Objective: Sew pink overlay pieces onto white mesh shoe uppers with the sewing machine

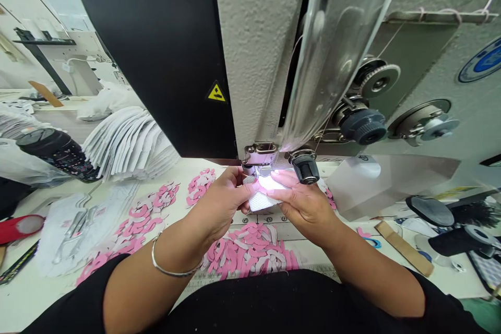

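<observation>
Holding: a white mesh fabric piece (260, 201) is pinched between both hands, just under the presser foot (258, 159) of a sewing machine (258, 62).
Left hand (217, 203): fingers (239, 190) are closed on the fabric's left side; a metal bangle (172, 263) is worn on the wrist.
Right hand (303, 209): fingers (284, 194) are pressed around the fabric's right side, grasping it.
Worktable (313, 253): pink-and-white cut-outs (246, 250) are heaped below the hands; stacked white pieces (131, 143) are piled to the left.

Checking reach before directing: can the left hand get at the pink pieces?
Probably yes: the left hand sits just above the pink pieces, nothing between, though it's holding white mesh at the sewing machine.
</observation>
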